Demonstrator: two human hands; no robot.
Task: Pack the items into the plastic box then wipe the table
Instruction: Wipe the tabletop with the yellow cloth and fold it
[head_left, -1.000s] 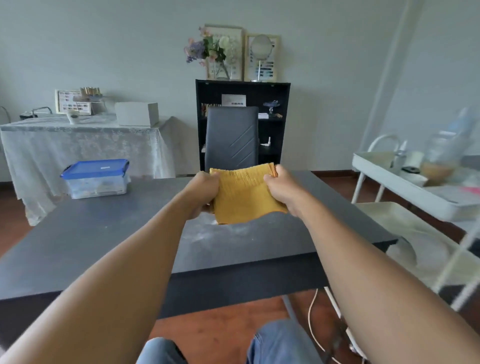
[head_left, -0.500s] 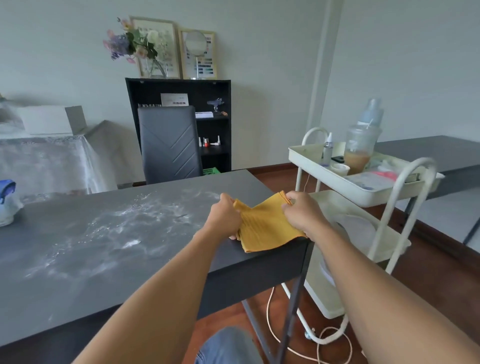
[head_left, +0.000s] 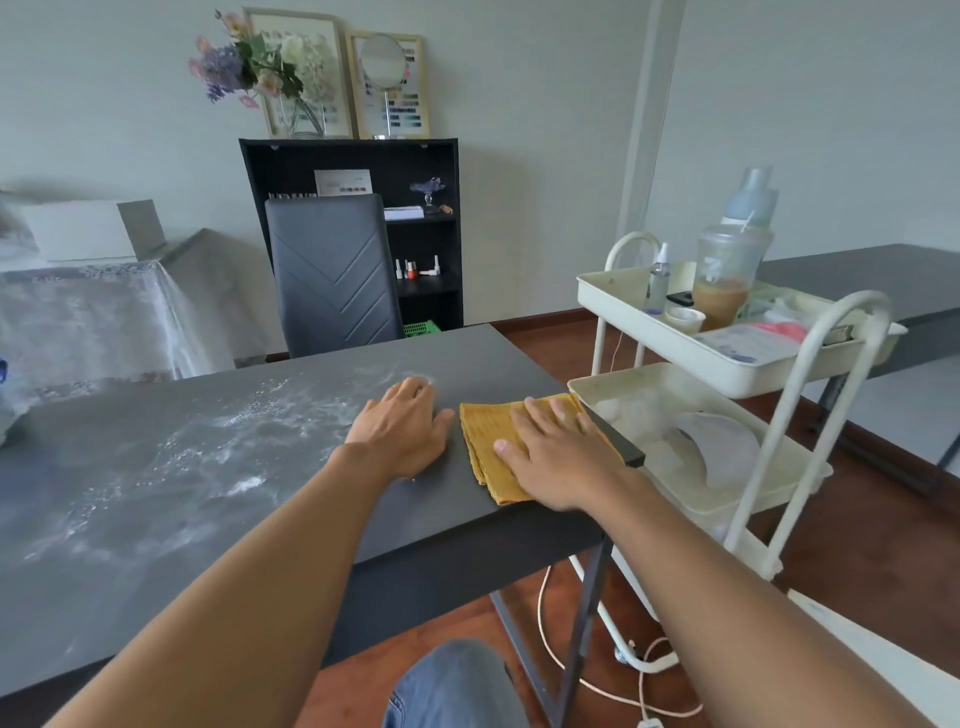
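Presently, 1 folded yellow cloth (head_left: 488, 441) lies flat at the right-hand corner of the dark worktop (head_left: 156, 519), beside the white trolley (head_left: 779, 415). Right hand (head_left: 556, 457): palm down on the cloth, fingers straight and slightly apart. Left hand (head_left: 405, 421): flat on the worktop just left of the cloth, fingers straight, close together. White powder (head_left: 218, 441): smeared across the worktop left of the cloth.
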